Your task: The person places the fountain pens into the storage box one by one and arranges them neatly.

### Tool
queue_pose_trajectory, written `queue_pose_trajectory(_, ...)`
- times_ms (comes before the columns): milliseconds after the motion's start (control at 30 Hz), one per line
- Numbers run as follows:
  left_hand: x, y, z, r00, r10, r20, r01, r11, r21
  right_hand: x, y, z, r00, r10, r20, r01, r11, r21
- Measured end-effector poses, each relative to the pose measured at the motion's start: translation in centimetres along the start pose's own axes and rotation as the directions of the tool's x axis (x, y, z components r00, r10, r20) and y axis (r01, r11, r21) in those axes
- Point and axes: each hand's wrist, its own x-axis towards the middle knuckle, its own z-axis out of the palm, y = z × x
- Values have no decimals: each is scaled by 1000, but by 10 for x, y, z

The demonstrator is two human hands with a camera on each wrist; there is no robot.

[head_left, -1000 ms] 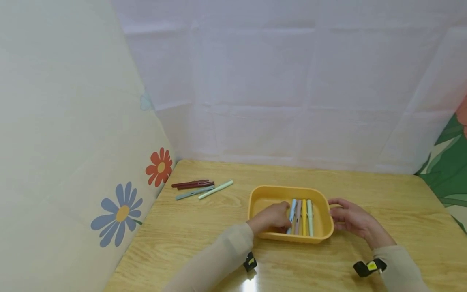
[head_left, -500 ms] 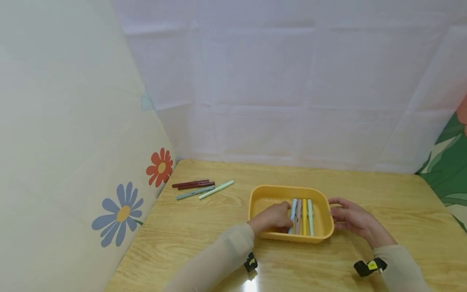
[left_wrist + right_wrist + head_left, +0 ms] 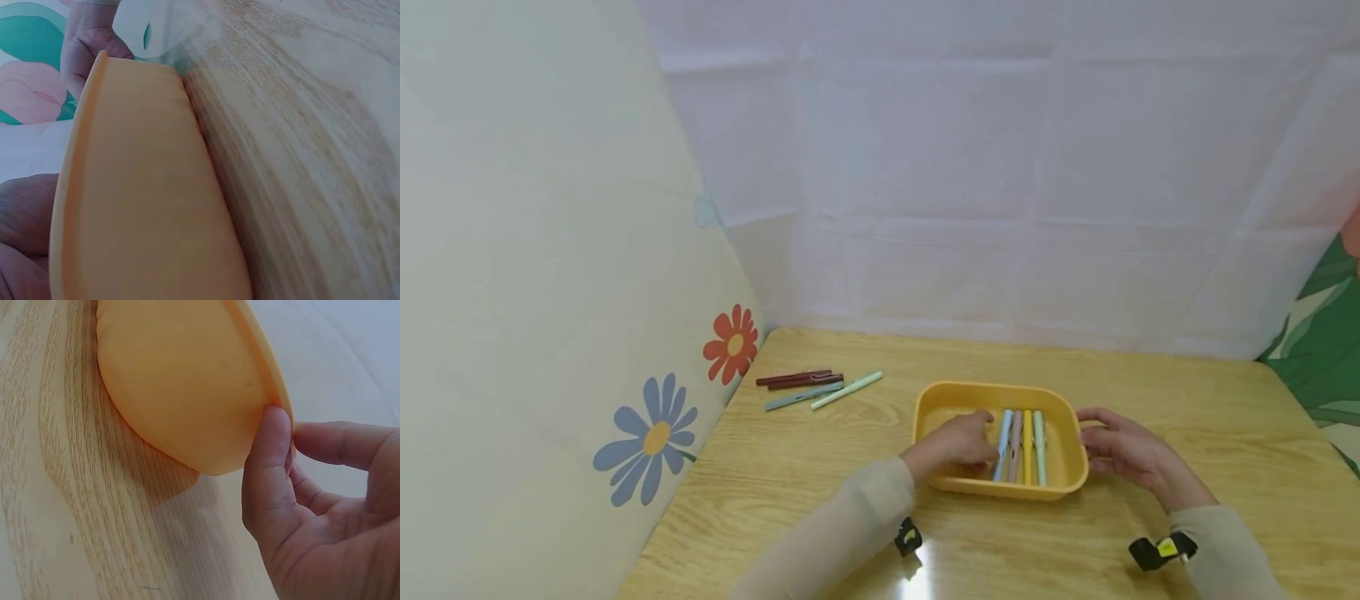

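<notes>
My left hand [image 3: 958, 442] reaches over the near left side of a yellow plastic tray [image 3: 947, 395], its fingers down inside. Just right of those fingers lies a light blue pen [image 3: 1002, 446]. Beside it, in a row, are a mauve pen [image 3: 1016, 447], a yellow pen [image 3: 1027, 450] and a pale green pen [image 3: 1040, 448]. In the left wrist view the tray's outer wall [image 3: 144, 175] hides the fingertips. At the tray's right end, my right hand [image 3: 319, 506] pinches the rim between thumb and fingers.
On the table's [image 3: 820, 467] back left lie two dark red pens [image 3: 805, 381], a grey-blue pen [image 3: 803, 397] and a mint pen [image 3: 846, 390]. A white cloth [image 3: 925, 167] hangs behind, and a flowered sheet [image 3: 655, 442] borders the left side.
My left hand has shifted slightly left, away from the light blue pen, which now shows more fully. My right hand stays at the tray's right end.
</notes>
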Motion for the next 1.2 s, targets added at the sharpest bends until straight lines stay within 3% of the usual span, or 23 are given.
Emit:
queue_pose_trajectory(600, -16, -3, -37, 998, 57, 33, -51, 985, -163, 0, 0, 0, 1000, -10, 4, 10, 1000, 6)
queue_pose_trajectory(833, -24, -12, -57, 990, 138, -3, -138, 981, -135, 0, 0, 0, 1000, -8, 3, 8, 1000, -3)
queue_pose_trajectory(1067, -34, -25, -77, 979, 182, -87, -187, 981, -54, 0, 0, 1, 1000, -4, 1, 4, 1000, 8)
queue_pose_trajectory(1200, -41, -31, -88, 965, 217, -149, -216, 976, 24, 0, 0, 1, 1000, -9, 4, 9, 1000, 15)
